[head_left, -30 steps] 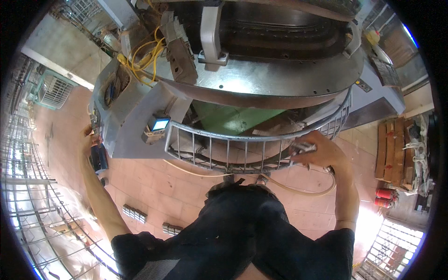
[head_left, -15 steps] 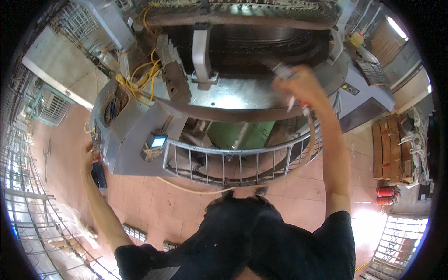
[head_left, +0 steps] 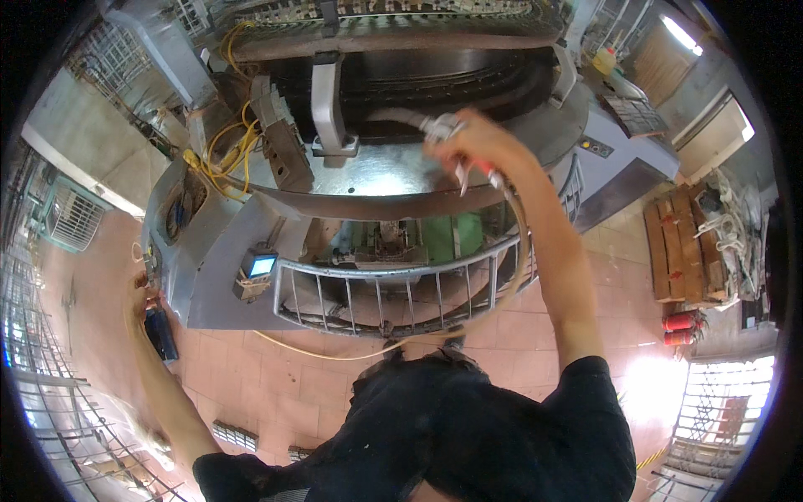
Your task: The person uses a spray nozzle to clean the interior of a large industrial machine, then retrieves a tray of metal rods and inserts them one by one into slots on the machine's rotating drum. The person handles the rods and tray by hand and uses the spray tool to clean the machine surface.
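My right hand [head_left: 478, 144] is raised over the big grey machine [head_left: 385, 176] and grips a metal spray gun [head_left: 447, 127] with a red trigger part. A pale hose [head_left: 468, 322] runs from the gun down past the curved metal guard rail [head_left: 401, 289]. The gun's nozzle points toward the dark round cavity [head_left: 410, 79] at the top. My left hand [head_left: 140, 289] is stretched far out to the left side of the machine, touching its grey side panel near a dark box [head_left: 159, 333]. Whether it grips anything I cannot tell.
Yellow cables [head_left: 219, 159] hang on the machine's left. A small blue screen [head_left: 261, 266] sits on the front panel. Wooden pallets [head_left: 682, 243] and red cylinders [head_left: 679, 328] stand at the right. Metal fencing [head_left: 50, 402] runs along the left on the tiled floor.
My right hand left the guard rail, rose and moved left over the machine top with the spray gun. My left hand stayed at the machine's side.
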Tool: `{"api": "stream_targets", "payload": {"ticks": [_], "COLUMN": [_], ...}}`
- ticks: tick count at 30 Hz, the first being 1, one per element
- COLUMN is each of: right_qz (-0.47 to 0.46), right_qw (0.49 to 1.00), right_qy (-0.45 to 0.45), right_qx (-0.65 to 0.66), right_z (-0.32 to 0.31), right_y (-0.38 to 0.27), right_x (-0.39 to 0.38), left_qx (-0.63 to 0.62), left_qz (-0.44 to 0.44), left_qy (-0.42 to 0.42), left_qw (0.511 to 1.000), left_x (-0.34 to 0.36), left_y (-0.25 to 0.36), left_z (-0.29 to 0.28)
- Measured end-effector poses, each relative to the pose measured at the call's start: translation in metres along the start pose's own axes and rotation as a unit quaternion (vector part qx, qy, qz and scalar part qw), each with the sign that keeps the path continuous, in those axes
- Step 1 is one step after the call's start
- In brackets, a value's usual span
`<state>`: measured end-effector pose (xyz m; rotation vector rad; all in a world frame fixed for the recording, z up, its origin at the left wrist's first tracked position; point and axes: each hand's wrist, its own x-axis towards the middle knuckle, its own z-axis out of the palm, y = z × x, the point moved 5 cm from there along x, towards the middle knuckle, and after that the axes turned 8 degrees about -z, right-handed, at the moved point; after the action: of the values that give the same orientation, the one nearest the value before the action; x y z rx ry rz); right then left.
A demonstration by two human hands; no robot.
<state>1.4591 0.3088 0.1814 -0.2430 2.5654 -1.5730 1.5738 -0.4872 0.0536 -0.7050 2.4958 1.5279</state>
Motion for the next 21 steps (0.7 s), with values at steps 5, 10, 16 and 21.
{"api": "stream_targets", "payload": {"ticks": [5,10,16,21], "right_qz": [-0.059,-0.199,-0.174,-0.191], "right_qw": [0.995,0.953,0.946,0.945], "right_qy": [-0.077,-0.224,-0.266,-0.249], "right_qx": [-0.009,-0.045,-0.058,-0.087], "right_z": [0.053,0.171,0.187,0.179], "right_y": [0.009,-0.004,0.006,0.060], "right_x": [-0.079,-0.129,-0.150,-0.181], "left_qx": [-0.138,-0.291,-0.446,-0.440], "left_qz": [0.130,0.198,0.100,0.056], "left_qy": [0.261,0.089,0.018,-0.077], "left_qw": [0.947,0.932,0.889,0.893], "left_x": [-0.072,-0.149,-0.159,-0.186], "left_y": [0.042,0.098,0.114,0.100], "left_z": [0.045,0.228,0.338,0.401]}}
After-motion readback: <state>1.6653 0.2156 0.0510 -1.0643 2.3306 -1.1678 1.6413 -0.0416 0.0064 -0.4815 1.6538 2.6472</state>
